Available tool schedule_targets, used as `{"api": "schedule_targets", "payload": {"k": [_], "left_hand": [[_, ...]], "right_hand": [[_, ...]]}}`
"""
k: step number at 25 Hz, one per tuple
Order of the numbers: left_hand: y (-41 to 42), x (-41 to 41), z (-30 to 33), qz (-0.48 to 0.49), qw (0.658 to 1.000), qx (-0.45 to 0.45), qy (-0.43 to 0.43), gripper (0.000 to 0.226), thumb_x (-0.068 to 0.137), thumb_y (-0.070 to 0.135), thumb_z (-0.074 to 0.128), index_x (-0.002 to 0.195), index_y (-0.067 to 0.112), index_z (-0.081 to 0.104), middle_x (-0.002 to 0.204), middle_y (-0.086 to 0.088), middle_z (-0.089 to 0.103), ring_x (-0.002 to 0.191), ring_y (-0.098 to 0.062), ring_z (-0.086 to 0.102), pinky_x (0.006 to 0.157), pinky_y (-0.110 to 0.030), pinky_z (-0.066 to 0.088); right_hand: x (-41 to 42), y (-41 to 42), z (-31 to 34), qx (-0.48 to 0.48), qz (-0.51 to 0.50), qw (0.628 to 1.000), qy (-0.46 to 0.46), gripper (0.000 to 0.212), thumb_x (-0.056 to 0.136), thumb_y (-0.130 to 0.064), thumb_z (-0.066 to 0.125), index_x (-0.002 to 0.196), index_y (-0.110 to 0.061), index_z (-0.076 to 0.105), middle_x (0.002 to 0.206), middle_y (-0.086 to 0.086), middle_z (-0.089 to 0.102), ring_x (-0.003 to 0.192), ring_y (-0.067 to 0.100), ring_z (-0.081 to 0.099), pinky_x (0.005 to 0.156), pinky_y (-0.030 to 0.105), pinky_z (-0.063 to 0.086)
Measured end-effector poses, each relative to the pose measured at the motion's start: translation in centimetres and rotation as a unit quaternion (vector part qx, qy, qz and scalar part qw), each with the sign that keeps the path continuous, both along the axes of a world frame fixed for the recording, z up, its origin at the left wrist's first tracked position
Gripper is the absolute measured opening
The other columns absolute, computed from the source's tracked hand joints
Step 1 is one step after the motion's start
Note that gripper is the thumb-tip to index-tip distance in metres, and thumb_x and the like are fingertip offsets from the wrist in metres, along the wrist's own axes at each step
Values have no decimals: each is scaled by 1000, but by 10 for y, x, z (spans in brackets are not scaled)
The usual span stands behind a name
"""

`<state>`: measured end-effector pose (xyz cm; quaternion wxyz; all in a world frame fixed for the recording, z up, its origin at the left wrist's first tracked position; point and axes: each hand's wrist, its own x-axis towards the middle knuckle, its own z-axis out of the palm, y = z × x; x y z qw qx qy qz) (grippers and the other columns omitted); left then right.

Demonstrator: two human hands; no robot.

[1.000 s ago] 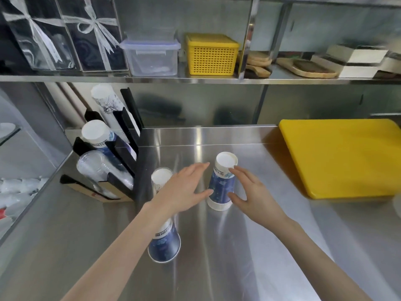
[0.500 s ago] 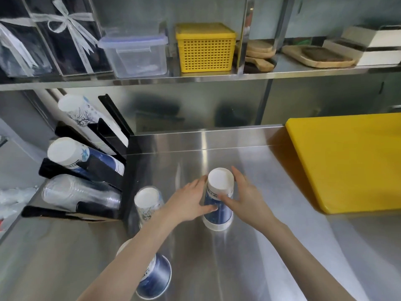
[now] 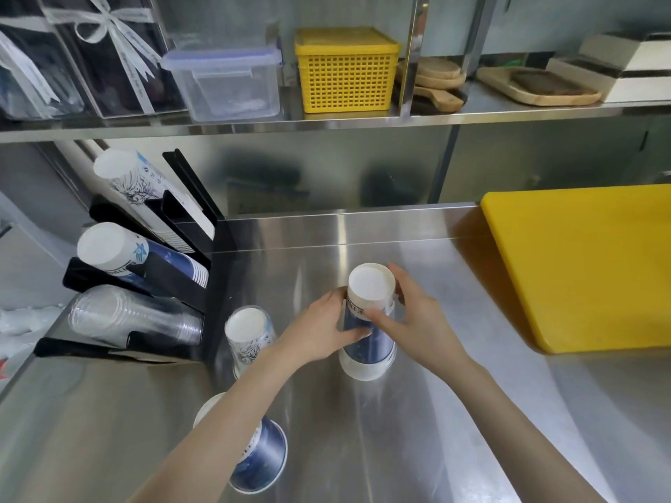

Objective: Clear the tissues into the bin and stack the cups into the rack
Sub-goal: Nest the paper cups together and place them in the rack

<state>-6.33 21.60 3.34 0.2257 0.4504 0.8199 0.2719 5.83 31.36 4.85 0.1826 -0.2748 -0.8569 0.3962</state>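
both hands, left hand (image 3: pixel 319 330) and right hand (image 3: pixel 417 321), curl round an upturned blue-and-white cup stack (image 3: pixel 368 321).

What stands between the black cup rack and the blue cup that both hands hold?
In the head view, one upside-down white patterned cup stands on the steel counter between the rack and the held blue cup.
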Motion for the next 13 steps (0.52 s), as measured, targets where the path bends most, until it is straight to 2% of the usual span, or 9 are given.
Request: {"api": "schedule_targets", "payload": {"k": [3, 7, 13], "left_hand": [[-5, 4, 7, 12, 999, 44, -24, 61, 77, 33, 66, 128, 19, 36, 135, -2, 51, 125, -19, 47, 102, -36, 41], [-9, 9, 14, 20, 997, 70, -31, 60, 77, 30, 67, 128, 18, 36, 135, -2, 51, 123, -18, 48, 100, -31, 39], [-16, 15, 35, 30, 993, 113, -22, 60, 76, 29, 69, 126, 16, 39, 133, -3, 53, 120, -18, 50, 97, -29, 40]], "right_hand": [[4, -5, 15, -15, -3, 1000, 19, 68, 77, -29, 68, 134, -26, 31, 138, -4, 46, 124, 16, 46, 97, 22, 35], [7, -12, 27, -12, 3, 1000, 25, 68, 77, -29, 67, 134, -27, 30, 139, -4, 45, 125, 16, 45, 104, 30, 37], [10, -20, 45, 24, -4, 999, 43, 68, 76, -31, 68, 133, -28, 31, 139, -5, 46, 126, 15, 44, 104, 30, 37]]}}
